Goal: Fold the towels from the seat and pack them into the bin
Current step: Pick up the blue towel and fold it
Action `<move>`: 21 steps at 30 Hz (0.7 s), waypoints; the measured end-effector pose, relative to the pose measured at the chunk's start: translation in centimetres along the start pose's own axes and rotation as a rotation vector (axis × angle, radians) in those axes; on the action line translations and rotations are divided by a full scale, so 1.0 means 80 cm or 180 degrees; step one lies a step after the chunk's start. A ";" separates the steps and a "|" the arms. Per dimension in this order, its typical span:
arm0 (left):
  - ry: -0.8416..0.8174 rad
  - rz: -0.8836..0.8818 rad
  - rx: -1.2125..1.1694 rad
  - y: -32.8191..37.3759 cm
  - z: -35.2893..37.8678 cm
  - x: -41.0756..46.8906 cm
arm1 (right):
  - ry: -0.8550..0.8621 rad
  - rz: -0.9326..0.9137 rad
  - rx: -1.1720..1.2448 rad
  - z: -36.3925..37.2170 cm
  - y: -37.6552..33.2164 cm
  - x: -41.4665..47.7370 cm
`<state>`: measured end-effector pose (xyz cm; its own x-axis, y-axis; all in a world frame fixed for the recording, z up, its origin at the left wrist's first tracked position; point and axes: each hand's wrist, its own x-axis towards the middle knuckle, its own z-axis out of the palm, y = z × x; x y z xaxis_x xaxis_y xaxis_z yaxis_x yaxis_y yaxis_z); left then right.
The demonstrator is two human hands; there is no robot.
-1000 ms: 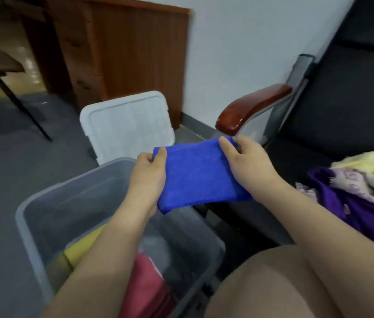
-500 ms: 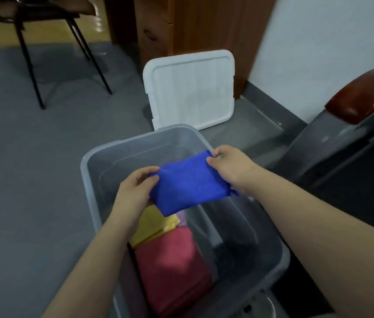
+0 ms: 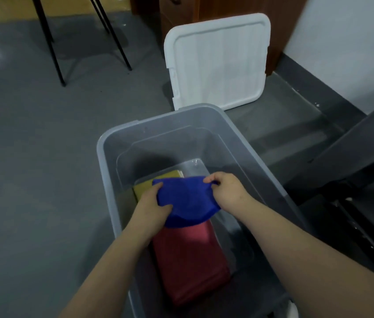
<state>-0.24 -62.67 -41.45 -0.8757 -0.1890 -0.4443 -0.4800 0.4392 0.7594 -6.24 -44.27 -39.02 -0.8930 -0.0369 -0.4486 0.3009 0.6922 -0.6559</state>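
Nearest the camera, two bare forearms reach down into a translucent grey bin (image 3: pixel 112 143) standing on the grey floor (image 3: pixel 32 157). At the near end of the bin's bottom lies a folded red towel (image 3: pixel 190 260). Just beyond it, both hands hold a folded blue towel (image 3: pixel 186 198) low inside the bin, over the red one's far edge; whether the two touch I cannot tell. The left hand (image 3: pixel 150 208) grips the blue towel's left edge, fingers and thumb curled round it. The right hand (image 3: pixel 228 191) pinches its far right corner between thumb and bent fingers. A folded yellow towel (image 3: pixel 143 188) shows at the left, partly hidden by the blue one. Past the bin a white lid (image 3: pixel 218 60) leans against a brown wooden cabinet (image 3: pixel 206 8). Thin black chair legs (image 3: pixel 48 42) stand far left, and a dark seat frame (image 3: pixel 365 152) fills the right side.
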 end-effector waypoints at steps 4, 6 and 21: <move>-0.0134 -0.0092 0.0175 0.002 -0.010 0.007 | -0.0219 -0.0034 -0.0117 0.005 -0.016 0.006; -0.0299 -0.0375 0.0477 -0.008 -0.007 0.014 | -0.0474 0.0092 -0.0322 0.007 -0.018 0.006; -0.0827 -0.0455 0.1247 0.025 0.014 -0.004 | -0.0844 0.0298 -0.1375 -0.020 0.001 -0.025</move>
<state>-0.83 -60.79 -40.33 -0.7367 -0.0680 -0.6728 -0.4952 0.7317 0.4683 -4.95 -43.00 -37.20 -0.7364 -0.1033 -0.6686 0.1596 0.9338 -0.3201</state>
